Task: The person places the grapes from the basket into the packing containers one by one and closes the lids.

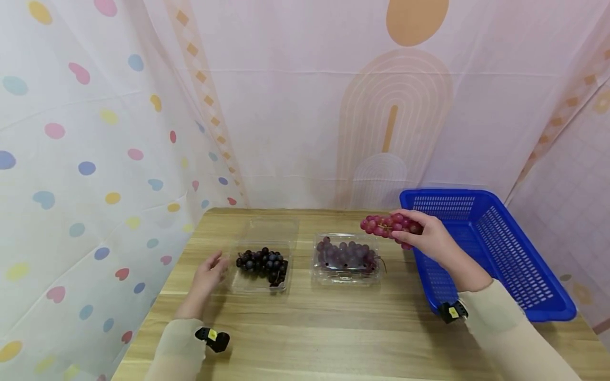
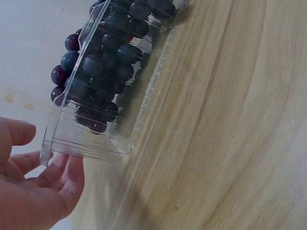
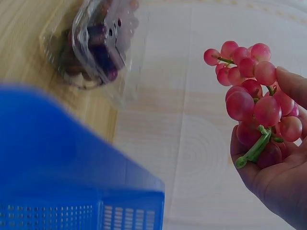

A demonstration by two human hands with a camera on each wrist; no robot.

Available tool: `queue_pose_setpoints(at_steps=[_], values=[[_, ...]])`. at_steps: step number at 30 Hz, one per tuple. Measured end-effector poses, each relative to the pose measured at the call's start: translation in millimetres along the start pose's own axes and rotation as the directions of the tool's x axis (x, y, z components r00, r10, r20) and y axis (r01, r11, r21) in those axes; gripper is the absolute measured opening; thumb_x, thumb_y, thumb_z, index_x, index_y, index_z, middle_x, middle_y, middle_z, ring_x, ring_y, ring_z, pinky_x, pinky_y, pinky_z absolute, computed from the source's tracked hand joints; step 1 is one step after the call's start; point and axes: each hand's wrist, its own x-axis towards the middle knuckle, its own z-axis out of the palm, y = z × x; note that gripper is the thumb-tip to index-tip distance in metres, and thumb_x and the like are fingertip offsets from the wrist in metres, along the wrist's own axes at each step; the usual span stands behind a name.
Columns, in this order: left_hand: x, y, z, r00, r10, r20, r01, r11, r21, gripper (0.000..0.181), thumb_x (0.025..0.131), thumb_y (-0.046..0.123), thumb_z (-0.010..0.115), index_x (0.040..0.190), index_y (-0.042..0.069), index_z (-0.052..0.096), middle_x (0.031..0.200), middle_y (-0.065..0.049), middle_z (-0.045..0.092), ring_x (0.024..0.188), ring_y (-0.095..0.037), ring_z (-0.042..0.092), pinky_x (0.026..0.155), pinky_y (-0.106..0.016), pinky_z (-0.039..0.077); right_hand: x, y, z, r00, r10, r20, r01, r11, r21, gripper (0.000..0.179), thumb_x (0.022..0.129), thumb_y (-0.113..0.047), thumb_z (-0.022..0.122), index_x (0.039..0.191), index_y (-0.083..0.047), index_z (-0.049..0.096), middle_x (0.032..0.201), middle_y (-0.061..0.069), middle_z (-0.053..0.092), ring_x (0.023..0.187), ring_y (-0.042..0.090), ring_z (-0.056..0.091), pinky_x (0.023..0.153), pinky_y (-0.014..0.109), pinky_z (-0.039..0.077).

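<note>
My right hand (image 1: pixel 426 235) holds a bunch of red grapes (image 1: pixel 388 226) in the air beside the blue basket's left rim. In the right wrist view its green stem (image 3: pixel 254 149) sticks out between thumb and fingers. My left hand (image 1: pixel 209 272) is at the left side of an open clear plastic box (image 1: pixel 240 283), fingers loosely bent. In the left wrist view the fingertips (image 2: pixel 74 167) are right at the box's end wall, with the thumb apart from the rim. Dark grapes (image 1: pixel 262 263) lie inside that box, some rising above its rim.
A closed clear box (image 1: pixel 345 279) of purple grapes stands mid-table, a stem poking out at its right. The blue plastic basket (image 1: pixel 538 275) stands at the right of the wooden table (image 1: pixel 305 333). Patterned curtains (image 1: pixel 286 106) hang behind and at the sides.
</note>
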Motion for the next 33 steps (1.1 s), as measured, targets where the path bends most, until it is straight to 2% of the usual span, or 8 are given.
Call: queue_pose_setpoints(at_steps=[3,6,8,12,18,25,33], values=[[0.1,-2.0,-1.4,1.0,-0.019,0.001,0.019,0.999,-0.035,0.052,0.102,0.018,0.039,0.147,-0.005,0.023,0.139,-0.03,0.039,0.104,-0.019,0.059,0.087,-0.026,0.051,4.4,-2,10,1.0,-0.015,0.015,0.015,1.0,0.014,0.043,0.086,-0.005,0.068,0.126,0.002,0.055,0.102,0.028,0.061,0.067,0.013,0.065,0.058,0.03,0.057],[1.0,-4.6,-2.7,1.0,-0.016,-0.011,0.016,0.999,-0.038,0.05,0.102,0.018,0.042,0.144,-0.007,0.03,0.129,-0.028,0.05,0.087,-0.004,0.058,0.078,-0.022,0.051,8.2,-6,20,0.999,-0.024,0.026,0.023,1.0,0.018,0.042,0.085,-0.004,0.069,0.125,0.001,0.056,0.104,0.027,0.061,0.068,0.014,0.065,0.057,0.029,0.056],[1.6,-6.3,-2.9,1.0,-0.011,-0.019,0.01,0.999,-0.031,0.049,0.101,0.018,0.044,0.141,-0.008,0.034,0.121,-0.023,0.057,0.082,-0.001,0.057,0.074,-0.021,0.051,10.9,-8,26,0.999,-0.036,0.032,0.036,0.999,0.013,0.042,0.085,-0.005,0.069,0.124,0.001,0.057,0.105,0.027,0.062,0.069,0.011,0.064,0.057,0.029,0.056],[2.9,-8.6,-2.8,0.999,0.001,-0.036,-0.001,1.0,-0.011,0.045,0.1,0.019,0.048,0.137,-0.006,0.043,0.109,-0.014,0.064,0.08,-0.003,0.057,0.068,-0.022,0.049,17.3,-12,41,0.998,-0.063,0.029,0.062,0.998,0.009,0.04,0.084,-0.007,0.071,0.122,-0.002,0.06,0.108,0.024,0.063,0.074,0.015,0.065,0.06,0.027,0.056],[2.7,-8.8,-1.3,0.998,0.003,-0.07,-0.002,1.0,0.004,0.041,0.098,0.016,0.051,0.133,-0.006,0.049,0.102,-0.01,0.066,0.079,-0.006,0.056,0.065,-0.024,0.049,27.1,-21,70,0.991,-0.135,0.008,0.135,0.99,-0.041,0.04,0.081,-0.008,0.073,0.119,-0.003,0.063,0.116,0.02,0.064,0.098,0.025,0.062,0.078,0.026,0.052],[2.2,-6.7,0.2,0.997,-0.026,-0.071,0.026,1.0,-0.006,0.041,0.099,0.017,0.05,0.134,-0.003,0.049,0.113,-0.016,0.063,0.082,-0.009,0.054,0.065,-0.024,0.048,38.0,-25,107,0.989,-0.144,0.044,0.144,0.989,-0.01,0.04,0.081,-0.01,0.074,0.12,-0.007,0.064,0.117,0.015,0.064,0.098,0.024,0.062,0.077,0.026,0.052],[3.7,-8.0,1.5,0.998,-0.031,-0.063,0.027,0.998,-0.056,0.04,0.099,0.015,0.048,0.135,-0.003,0.048,0.103,-0.006,0.061,0.079,-0.008,0.05,0.06,-0.021,0.043,43.9,-27,146,0.992,-0.105,0.067,0.106,0.994,-0.009,0.04,0.082,-0.012,0.074,0.12,-0.008,0.064,0.12,0.013,0.062,0.102,0.024,0.061,0.079,0.028,0.053]])
